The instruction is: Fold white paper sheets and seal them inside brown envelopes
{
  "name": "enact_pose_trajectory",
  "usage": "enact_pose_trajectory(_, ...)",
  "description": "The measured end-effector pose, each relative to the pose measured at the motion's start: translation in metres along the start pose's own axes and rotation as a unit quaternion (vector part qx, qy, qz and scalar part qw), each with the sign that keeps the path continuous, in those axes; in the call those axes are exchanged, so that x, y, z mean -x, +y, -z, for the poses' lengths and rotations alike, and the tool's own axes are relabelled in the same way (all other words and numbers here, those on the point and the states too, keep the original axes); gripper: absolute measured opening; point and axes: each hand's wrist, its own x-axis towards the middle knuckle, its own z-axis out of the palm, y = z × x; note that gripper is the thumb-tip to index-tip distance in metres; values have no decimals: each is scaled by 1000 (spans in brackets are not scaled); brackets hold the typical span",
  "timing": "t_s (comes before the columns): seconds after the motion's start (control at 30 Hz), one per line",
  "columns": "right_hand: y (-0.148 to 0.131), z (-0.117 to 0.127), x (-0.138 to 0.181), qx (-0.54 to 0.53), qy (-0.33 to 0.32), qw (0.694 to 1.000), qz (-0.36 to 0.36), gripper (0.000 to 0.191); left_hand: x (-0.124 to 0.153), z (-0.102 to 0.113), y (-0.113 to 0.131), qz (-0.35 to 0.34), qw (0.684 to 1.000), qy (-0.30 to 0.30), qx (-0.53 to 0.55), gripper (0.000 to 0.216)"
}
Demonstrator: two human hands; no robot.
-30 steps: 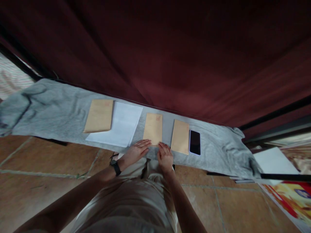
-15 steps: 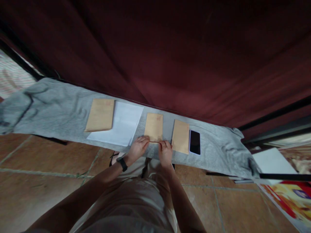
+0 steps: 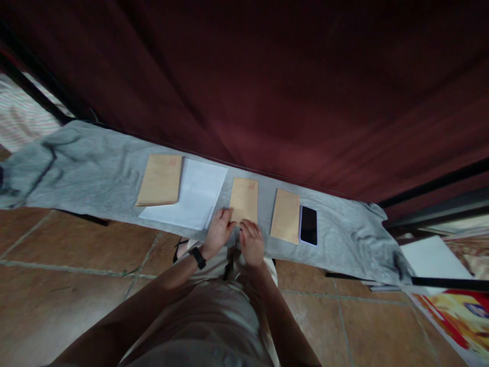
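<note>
A brown paper envelope [image 3: 244, 198] lies upright before me on the grey cloth. My left hand [image 3: 219, 230] holds its lower left corner, fingers along the left edge and thumb by the bottom edge. On the bottom edge rest the fingers of my right hand [image 3: 251, 241], stretched out and pressing down. The folded edge beneath the fingertips is mostly hidden. To the right lies a second brown envelope [image 3: 285, 216], apart from my hands. A stack of brown envelopes [image 3: 160, 179] sits on the left, partly over white paper sheets [image 3: 196, 196].
A phone [image 3: 308, 226] with a dark screen lies right of the second envelope. Grey cloth [image 3: 346, 237] covers the narrow bench. Behind it hangs a dark red curtain [image 3: 260, 102]. A colourful printed box or sheet [image 3: 458, 316] is on the tiled floor at right.
My right hand has shifted left along the envelope's bottom edge, from pinching near the right corner to lying over the middle. The left hand stays at the left corner. The view has shifted slightly.
</note>
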Motion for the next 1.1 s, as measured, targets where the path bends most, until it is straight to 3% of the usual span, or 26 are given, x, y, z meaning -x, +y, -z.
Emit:
enact_pose_trajectory(0.07, -9, -3, 4, -3, -14, 999, 29, 41, -2, 0, -1, 6, 1000, 0, -6, 42)
enact_pose_trajectory(0.2, -18, -6, 9, 8, -15, 1000, 10, 45, -3, -1, -3, 11, 1000, 2, 0, 44)
enact_pose_trajectory(0.5, -8, -4, 19, 18, 26, 999, -14, 44, -2, -2, 0, 24, 1000, -10, -3, 43)
enact_pose_trajectory(0.9, -3, -1, 32, 36, 63, 996, -55, 49, 6, 1, 7, 17, 996, 20, -87, 37)
enact_pose_trajectory(1.1, -7, 1, 32, 54, 51, 994, -76, 48, -4, 11, 15, 64, 988, -61, -128, 45)
